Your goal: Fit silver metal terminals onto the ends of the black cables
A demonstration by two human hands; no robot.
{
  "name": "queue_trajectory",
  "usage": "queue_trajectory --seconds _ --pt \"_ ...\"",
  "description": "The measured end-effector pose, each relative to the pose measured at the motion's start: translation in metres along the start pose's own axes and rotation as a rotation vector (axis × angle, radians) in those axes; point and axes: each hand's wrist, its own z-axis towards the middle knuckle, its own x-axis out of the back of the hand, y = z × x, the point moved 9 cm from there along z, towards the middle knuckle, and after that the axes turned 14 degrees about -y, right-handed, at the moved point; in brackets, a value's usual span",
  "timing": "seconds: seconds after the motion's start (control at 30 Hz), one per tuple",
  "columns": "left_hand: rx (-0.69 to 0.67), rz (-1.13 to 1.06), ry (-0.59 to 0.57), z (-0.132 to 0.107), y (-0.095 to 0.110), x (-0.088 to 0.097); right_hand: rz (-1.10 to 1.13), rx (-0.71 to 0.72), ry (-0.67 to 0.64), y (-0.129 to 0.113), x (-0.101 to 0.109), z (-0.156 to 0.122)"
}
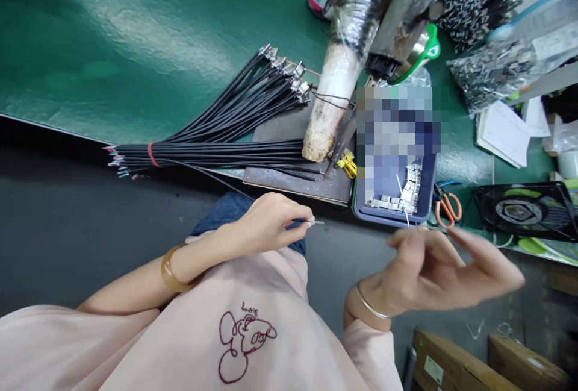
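Note:
My left hand (277, 222) is closed in a pinch on a black cable (221, 181), whose light-coloured end pokes out past the fingertips. To its right, my right hand (428, 267), partly blurred, pinches a thin white stick-like strand (401, 195) that points up over the blue plastic bin (392, 217). Small silver metal connectors (409, 192) lie along the bin's right and near sides; a pixelated patch hides its far part. A bundle of black cables (217, 150), tied with a red band (152, 155), lies along the bench edge, many far ends bearing metal connectors (293, 81).
A wrapped tube with a crusted white end (332, 87) slants down over a metal plate (298, 183). Orange-handled scissors (448, 209) and a black fan (524, 213) sit right of the bin. Bagged metal parts (494, 71) lie beyond; cardboard boxes (456, 361) stand below.

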Motion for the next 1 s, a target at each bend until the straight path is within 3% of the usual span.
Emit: queue_trajectory --seconds 0.03,0.1,0.17,0.27,0.37,0.47,0.57,0.63,0.77,0.9,1.0 --pt "-0.014 0.008 -0.012 -0.003 -0.001 -0.003 -0.063 -0.054 -0.045 0.008 0.001 0.004" --pt "-0.046 -0.022 0.005 -0.008 -0.001 -0.003 -0.183 -0.143 -0.259 0.031 -0.013 0.016" --pt "-0.092 -0.07 0.089 -0.012 0.002 0.007 -0.347 -0.153 -0.306 0.054 -0.02 0.032" --pt "-0.145 -0.013 0.328 -0.017 0.006 0.036 -0.468 -0.133 -0.251 0.082 -0.028 0.061" --pt "-0.104 0.31 0.55 -0.016 0.008 0.064 -0.414 -0.031 -0.348 0.092 -0.051 0.085" --pt "0.01 0.575 0.513 0.003 -0.001 0.071 -0.43 0.026 -0.443 0.089 -0.067 0.094" --pt "0.013 0.64 0.433 0.013 -0.005 0.066 -0.581 0.033 -0.472 0.083 -0.071 0.09" --pt "-0.06 0.596 0.45 0.007 0.0 0.062 -0.628 0.012 -0.45 0.083 -0.065 0.084" --pt "-0.228 0.508 0.433 -0.01 0.013 0.046 -0.451 -0.028 -0.321 0.085 -0.038 0.068" --pt "-0.264 0.476 0.412 -0.016 0.017 0.04 -0.357 -0.054 -0.137 0.072 -0.009 0.048" --pt "-0.273 0.407 0.436 -0.015 0.021 0.046 -0.168 -0.068 -0.01 0.054 -0.002 0.033"
